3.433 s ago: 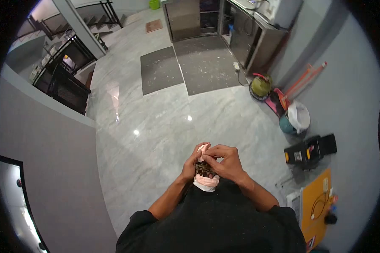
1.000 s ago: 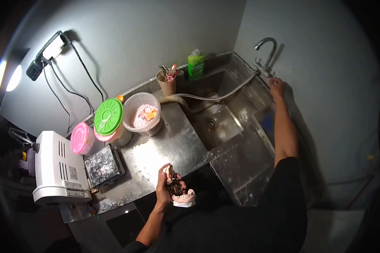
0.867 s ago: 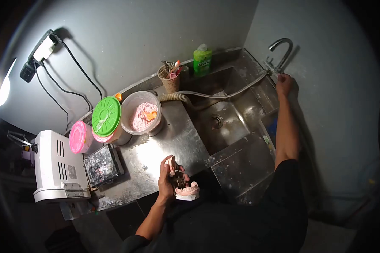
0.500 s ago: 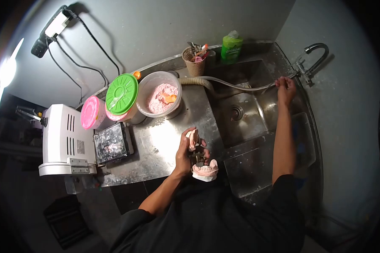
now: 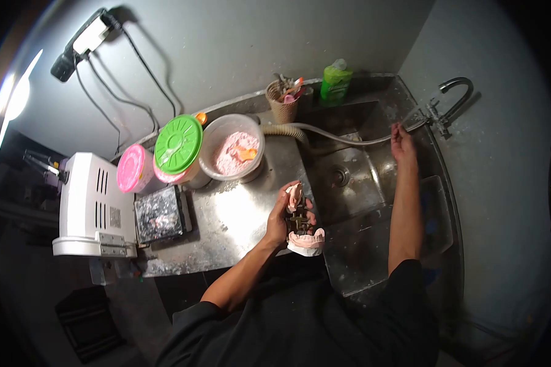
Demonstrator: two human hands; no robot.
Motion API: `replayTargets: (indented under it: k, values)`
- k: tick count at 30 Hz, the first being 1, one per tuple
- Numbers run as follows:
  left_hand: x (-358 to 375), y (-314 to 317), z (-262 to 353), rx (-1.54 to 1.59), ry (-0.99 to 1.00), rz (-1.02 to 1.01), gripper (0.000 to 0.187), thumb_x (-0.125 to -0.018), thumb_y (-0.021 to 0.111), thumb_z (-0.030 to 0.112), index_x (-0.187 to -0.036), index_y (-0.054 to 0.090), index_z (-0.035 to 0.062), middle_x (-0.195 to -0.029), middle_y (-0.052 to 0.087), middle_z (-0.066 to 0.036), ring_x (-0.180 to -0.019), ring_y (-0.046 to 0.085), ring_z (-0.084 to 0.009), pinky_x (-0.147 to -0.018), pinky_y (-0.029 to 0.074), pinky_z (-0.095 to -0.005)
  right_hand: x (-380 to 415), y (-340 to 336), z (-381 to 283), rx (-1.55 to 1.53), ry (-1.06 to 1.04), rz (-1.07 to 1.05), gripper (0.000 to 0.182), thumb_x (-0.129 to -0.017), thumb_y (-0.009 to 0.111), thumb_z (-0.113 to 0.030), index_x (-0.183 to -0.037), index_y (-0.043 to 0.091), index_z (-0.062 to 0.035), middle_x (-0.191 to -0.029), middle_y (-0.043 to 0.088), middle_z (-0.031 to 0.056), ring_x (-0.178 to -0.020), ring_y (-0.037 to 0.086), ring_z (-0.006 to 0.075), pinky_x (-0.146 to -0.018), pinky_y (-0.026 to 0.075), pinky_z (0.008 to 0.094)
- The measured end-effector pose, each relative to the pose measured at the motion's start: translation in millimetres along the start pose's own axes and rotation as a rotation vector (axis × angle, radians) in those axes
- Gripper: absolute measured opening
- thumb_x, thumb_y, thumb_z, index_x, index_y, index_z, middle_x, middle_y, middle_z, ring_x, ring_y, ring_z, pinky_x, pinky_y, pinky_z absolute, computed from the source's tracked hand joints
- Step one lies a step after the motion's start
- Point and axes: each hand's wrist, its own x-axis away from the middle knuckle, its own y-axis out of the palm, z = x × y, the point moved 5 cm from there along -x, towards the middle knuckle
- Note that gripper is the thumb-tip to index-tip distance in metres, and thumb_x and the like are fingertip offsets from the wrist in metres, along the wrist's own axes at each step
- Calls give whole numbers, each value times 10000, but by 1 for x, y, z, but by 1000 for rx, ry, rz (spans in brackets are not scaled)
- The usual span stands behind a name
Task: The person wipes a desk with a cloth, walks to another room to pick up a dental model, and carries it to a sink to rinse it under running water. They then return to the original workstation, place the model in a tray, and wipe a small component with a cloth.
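Observation:
My left hand point(image 5: 280, 219) is wrapped round a hinged metal frame point(image 5: 299, 220) that carries two pinkish-white dental casts. One cast point(image 5: 294, 197) sits at the top by my fingertips, and the lower cast point(image 5: 307, 242) hangs below my palm with its tooth row upward. Over the right side of the sink, my right hand point(image 5: 403, 142) is raised beside the pale hose point(image 5: 373, 142) near the faucet point(image 5: 445, 113). Its fingers are bent close together, and whether they hold anything is too small to tell.
Left on the steel counter point(image 5: 226, 214) are a tub of pink powder point(image 5: 234, 147), a green-lidded tub point(image 5: 178, 144), a pink-lidded tub point(image 5: 134, 168), a dusty black box point(image 5: 160, 214) and a white machine point(image 5: 95, 202). A tool cup point(image 5: 283, 107) and green bottle point(image 5: 335, 84) stand behind the sink point(image 5: 355, 205).
My left hand has moved a little right with the casts, which have turned slightly. My right hand has shifted down and left along the hose. The view has tilted.

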Motion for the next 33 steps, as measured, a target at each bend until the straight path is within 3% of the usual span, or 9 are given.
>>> replayTargets:
  k: [4, 6, 8, 15, 20, 25, 28, 29, 33]
  values:
    - [-67, 2, -31, 35, -209, -48, 506, -992, 426, 564, -1298, 473, 163, -1044, 598, -142, -799, 674, -269, -630, 597, -434, 16, 18, -13, 69, 116, -112, 75, -934, 596, -28, -990, 647, -34, -889, 685, 71, -822, 674, 166, -696, 564, 237]
    - [-102, 28, -40, 8, -264, 19, 507, -978, 466, 577, -1286, 476, 175, -1008, 598, -116, -774, 671, -257, -615, 595, -424, 9, 22, -22, 199, 118, -404, 78, -935, 611, -53, -1001, 653, -45, -861, 686, 51, -753, 655, 133, -644, 529, 224]
    - [-141, 43, -54, -42, -274, -73, 555, -981, 414, 614, -1315, 476, 175, -1043, 596, -116, -806, 663, -250, -701, 605, -475, 32, 45, -30, 364, 24, -242, 82, -922, 650, -85, -995, 663, -50, -840, 685, 44, -704, 627, 108, -612, 486, 217]
    - [-270, 64, -114, -97, -377, 19, 492, -1001, 424, 549, -1214, 573, 131, -983, 555, -96, -738, 614, -229, -650, 556, -385, 63, 38, -40, 572, 25, -225, 112, -890, 708, -88, -969, 670, -19, -902, 702, 63, -785, 666, 145, -670, 494, 254]
    - [-330, 96, -119, -356, -66, -66, 386, -1022, 457, 434, -1090, 597, 82, -845, 544, -25, -759, 574, -171, -661, 535, -344, 60, 7, -50, 660, -70, -142, 169, -896, 704, -75, -1047, 672, -4, -913, 705, 75, -786, 672, 148, -652, 503, 261]
    - [-336, 94, -110, -525, 20, -125, 386, -1047, 447, 354, -1034, 669, 38, -883, 603, -9, -817, 568, -139, -776, 474, -283, 82, 31, -55, 837, -147, -186, 165, -898, 710, -97, -1028, 695, 5, -892, 706, 54, -764, 638, 100, -667, 497, 227]
    - [-313, 103, -91, -484, 152, -107, 401, -1056, 433, 355, -967, 667, 42, -903, 639, -23, -826, 582, -132, -802, 447, -267, 67, 42, -33, 722, -189, -290, 168, -906, 692, -66, -1041, 689, 34, -894, 700, 61, -780, 642, 106, -704, 524, 240]
    - [-309, 98, -87, -560, 129, -181, 457, -1055, 425, 412, -1135, 654, 25, -981, 652, -50, -845, 596, -127, -794, 490, -273, 62, 46, -25, 698, -202, -317, 172, -901, 689, -32, -1057, 691, 42, -884, 708, 69, -750, 650, 103, -684, 532, 233]
    - [-301, 78, -87, -409, 82, -86, 427, -1056, 416, 399, -1049, 640, 35, -931, 655, -64, -782, 637, -154, -644, 548, -293, 63, 58, -10, 673, -182, -225, 131, -910, 682, -50, -995, 698, 50, -850, 707, 66, -735, 648, 87, -661, 519, 220]
